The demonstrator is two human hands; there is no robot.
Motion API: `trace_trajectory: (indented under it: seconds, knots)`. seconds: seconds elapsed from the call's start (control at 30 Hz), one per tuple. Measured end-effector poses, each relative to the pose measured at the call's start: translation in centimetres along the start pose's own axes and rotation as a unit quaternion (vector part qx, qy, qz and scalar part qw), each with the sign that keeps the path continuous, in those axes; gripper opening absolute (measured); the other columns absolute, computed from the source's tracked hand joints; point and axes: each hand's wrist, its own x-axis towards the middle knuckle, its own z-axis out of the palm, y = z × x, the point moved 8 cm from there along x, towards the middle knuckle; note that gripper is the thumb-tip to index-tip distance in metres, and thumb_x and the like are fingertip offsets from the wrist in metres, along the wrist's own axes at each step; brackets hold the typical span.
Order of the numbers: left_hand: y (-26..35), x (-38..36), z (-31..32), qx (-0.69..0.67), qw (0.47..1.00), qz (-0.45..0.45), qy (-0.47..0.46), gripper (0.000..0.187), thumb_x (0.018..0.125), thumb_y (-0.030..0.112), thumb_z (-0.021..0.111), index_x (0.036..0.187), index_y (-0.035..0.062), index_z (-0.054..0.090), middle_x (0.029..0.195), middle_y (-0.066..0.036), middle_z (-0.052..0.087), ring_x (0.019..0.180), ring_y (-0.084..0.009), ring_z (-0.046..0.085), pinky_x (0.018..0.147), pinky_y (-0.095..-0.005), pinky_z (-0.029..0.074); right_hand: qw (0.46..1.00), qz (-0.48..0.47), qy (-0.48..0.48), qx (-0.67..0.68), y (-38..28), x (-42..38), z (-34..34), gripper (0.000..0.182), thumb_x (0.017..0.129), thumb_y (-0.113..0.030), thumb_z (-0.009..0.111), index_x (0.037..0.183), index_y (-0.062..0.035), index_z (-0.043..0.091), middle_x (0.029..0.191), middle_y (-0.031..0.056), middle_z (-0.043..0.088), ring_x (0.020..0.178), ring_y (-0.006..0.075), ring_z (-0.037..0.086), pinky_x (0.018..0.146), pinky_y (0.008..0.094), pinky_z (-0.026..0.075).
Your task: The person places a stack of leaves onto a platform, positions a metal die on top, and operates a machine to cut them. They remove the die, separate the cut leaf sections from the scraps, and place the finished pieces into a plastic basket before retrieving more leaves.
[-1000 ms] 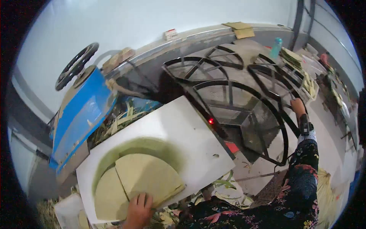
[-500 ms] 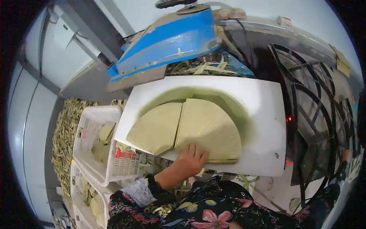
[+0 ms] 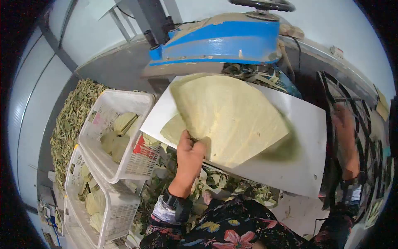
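Observation:
My left hand (image 3: 191, 150) is closed on the narrow lower end of a fan-shaped pale green leaf piece (image 3: 232, 118), thumb on top. The piece is tilted up over a white board (image 3: 304, 153), its broad curved edge facing away from me. Part of a second fan-shaped piece (image 3: 173, 129) lies on the board at the left, mostly covered by the held one. Off to the right, my right hand (image 3: 343, 118) is raised beside a black metal frame (image 3: 367, 124); its fingers are dim and smeared.
A blue machine (image 3: 224, 41) with a black handwheel (image 3: 265, 5) stands behind the board. On the left, white baskets (image 3: 108, 166) hold more fan-shaped leaf pieces (image 3: 124, 123), beside a heap of dry leaves (image 3: 74, 120). Loose leaf scraps (image 3: 166, 195) cover the floor below the board.
My left hand has lifted the right-hand leaf piece and moved it up and left, over the other piece. My right hand has risen into view at the right. The camera view has shifted.

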Motion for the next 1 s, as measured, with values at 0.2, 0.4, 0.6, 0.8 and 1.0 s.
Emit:
trace_trajectory:
  seconds: [0.2,0.4,0.6,0.8,1.0]
  knots:
    - [-9.4,-0.2,-5.6,-0.264,0.943,-0.139,0.145,0.033,0.081,0.002,0.049,0.113,-0.0078,0.046,0.104,-0.013,0.059,0.09,-0.0209,0.059,0.079,-0.0298,0.048,0.975,-0.028,-0.138,0.174,-10.0,1.1,16.1,0.032,0.082,-0.004,0.056,0.113,-0.0048,0.05,0.105,0.0086,0.057,0.092,0.018,0.057,0.08,0.0305,0.046]
    - [-9.9,-3.0,-7.9,-0.284,0.917,-0.278,0.034,0.047,0.089,0.019,0.05,0.127,-0.0034,0.035,0.119,-0.014,0.049,0.105,-0.0217,0.051,0.088,-0.0355,0.042,0.958,-0.116,-0.168,0.199,-20.4,2.9,26.0,0.034,0.083,-0.013,0.059,0.113,-0.002,0.05,0.112,0.0139,0.054,0.1,0.0256,0.056,0.085,0.034,0.045]
    - [-13.4,-6.8,-9.3,-0.302,0.896,-0.32,-0.056,0.076,0.087,0.044,0.054,0.137,-0.003,0.021,0.129,-0.018,0.041,0.123,-0.0248,0.038,0.1,-0.0374,0.033,0.934,-0.126,-0.335,-0.006,-21.9,4.8,37.9,0.052,0.09,-0.039,0.048,0.126,-0.0015,0.043,0.127,0.0206,0.047,0.119,0.0336,0.044,0.099,0.0418,0.034]
    - [-12.3,-4.3,-6.5,-0.383,0.891,-0.234,-0.072,0.083,0.081,0.045,0.061,0.139,0.0027,0.02,0.137,-0.014,0.034,0.126,-0.0254,0.033,0.104,-0.0376,0.027,0.805,-0.296,-0.446,-0.257,-15.6,3.2,44.9,0.044,0.094,-0.029,0.036,0.13,-0.003,0.041,0.135,0.0153,0.04,0.127,0.0325,0.034,0.106,0.04,0.027]
    - [-13.5,-5.7,-9.1,-0.415,0.868,-0.271,0.035,0.094,0.074,0.031,0.07,0.137,-0.0016,0.009,0.132,-0.016,0.037,0.122,-0.025,0.037,0.103,-0.0367,0.029,0.837,-0.148,-0.479,-0.221,-21.2,-2.5,41.9,0.048,0.095,-0.032,0.032,0.134,-0.0042,0.035,0.138,0.0188,0.034,0.13,0.0378,0.025,0.108,0.0435,0.023]
